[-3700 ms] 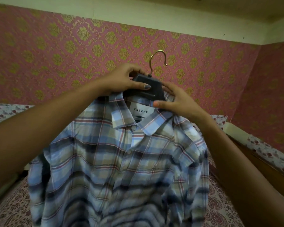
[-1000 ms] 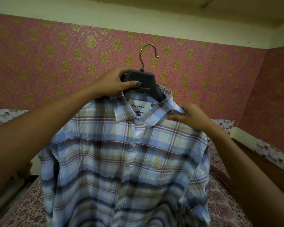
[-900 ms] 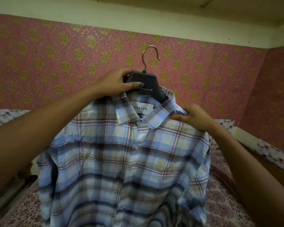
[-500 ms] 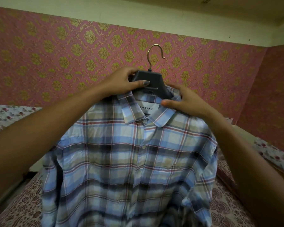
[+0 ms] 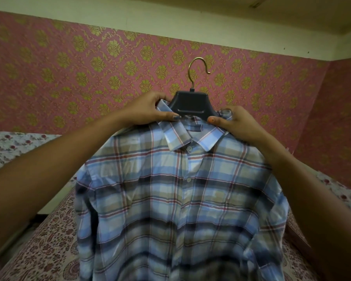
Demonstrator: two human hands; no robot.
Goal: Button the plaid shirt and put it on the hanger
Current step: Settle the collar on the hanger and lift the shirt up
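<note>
The blue, beige and red plaid shirt [image 5: 176, 199] hangs in front of me on a dark grey hanger [image 5: 190, 103] with a brass hook [image 5: 197, 69]. Its front placket is closed, with buttons showing down the middle. My left hand [image 5: 150, 110] pinches the collar's left side against the hanger's neck. At the collar's right side, my right hand [image 5: 234, 123] grips the fabric by the hanger's shoulder. The hanger's arms are hidden inside the shirt. Both hands hold everything up in the air.
A bed with a maroon floral cover [image 5: 45, 254] lies below the shirt. Flowered pillows or bedding [image 5: 10, 145] sit at the far left. Pink wallpaper with gold motifs [image 5: 89, 67] covers the walls behind, and a wooden bed edge [image 5: 298, 236] runs along the right.
My right hand moved from the shirt's shoulder up to the collar's right side. My left hand now pinches the collar's left side rather than the hanger's neck. The collar sits higher, hiding the label.
</note>
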